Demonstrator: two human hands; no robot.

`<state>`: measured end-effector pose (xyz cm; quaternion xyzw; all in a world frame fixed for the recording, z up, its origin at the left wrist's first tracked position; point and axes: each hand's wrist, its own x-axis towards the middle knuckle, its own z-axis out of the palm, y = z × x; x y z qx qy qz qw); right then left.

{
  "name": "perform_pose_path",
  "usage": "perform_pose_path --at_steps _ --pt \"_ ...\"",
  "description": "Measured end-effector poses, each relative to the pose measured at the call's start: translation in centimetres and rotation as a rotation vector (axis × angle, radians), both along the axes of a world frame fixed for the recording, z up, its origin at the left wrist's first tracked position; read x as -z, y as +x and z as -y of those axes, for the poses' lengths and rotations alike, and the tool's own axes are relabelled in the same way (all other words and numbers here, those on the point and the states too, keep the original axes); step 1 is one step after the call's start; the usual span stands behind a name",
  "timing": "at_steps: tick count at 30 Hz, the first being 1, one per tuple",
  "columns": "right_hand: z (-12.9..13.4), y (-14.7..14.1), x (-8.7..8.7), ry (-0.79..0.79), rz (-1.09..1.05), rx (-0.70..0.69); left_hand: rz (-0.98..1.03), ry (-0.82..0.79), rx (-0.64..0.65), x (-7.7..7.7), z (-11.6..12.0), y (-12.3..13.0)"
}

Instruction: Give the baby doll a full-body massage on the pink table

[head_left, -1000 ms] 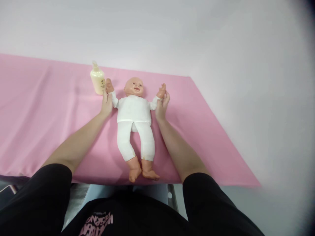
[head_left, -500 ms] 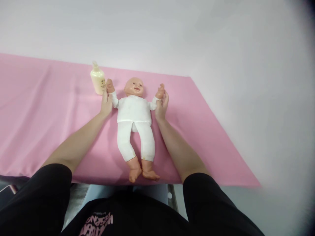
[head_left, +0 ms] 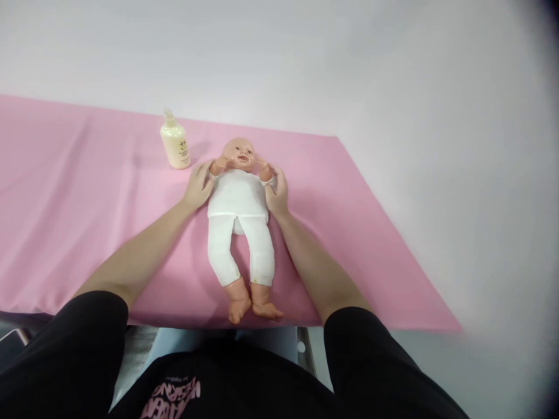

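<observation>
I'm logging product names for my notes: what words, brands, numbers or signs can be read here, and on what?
Pump bottle: dark label print, too small to read.
Black shirt: large pink lettering, too slanted and warped to quote surely; the line above it is too small.

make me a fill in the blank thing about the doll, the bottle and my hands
The doll lies face up on a ____-coloured sheet.
The left hand and the right hand are at the doll's two bent ____, one on each side.
The pump bottle stands nearer to the person's ____ hand.
The doll's feet are ____, with no socks or shoes.

Missing words: pink; arms; left; bare
</observation>
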<state>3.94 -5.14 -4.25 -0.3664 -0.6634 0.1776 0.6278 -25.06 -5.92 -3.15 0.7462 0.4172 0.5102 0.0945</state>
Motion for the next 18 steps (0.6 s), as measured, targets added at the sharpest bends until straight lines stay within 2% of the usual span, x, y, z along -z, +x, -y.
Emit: perform_pose_path --at_steps 5,11,15,18 --pt "-1.9 0.6 0.9 0.002 -0.242 -0.002 0.436 -0.041 -0.068 0.5 -1.0 -0.6" --pt "-4.8 2.5 2.7 -0.024 -0.424 0.092 0.845 -0.258 -0.234 0.7 -2.2 -1.6" --pt "-5.5 2.9 3.4 -0.036 -0.437 0.198 0.907 -0.303 -0.257 0.5 -2.2 -1.7" --pt "-4.9 2.5 3.0 0.032 -0.274 0.178 0.787 -0.246 -0.208 0.5 -2.0 -1.5"
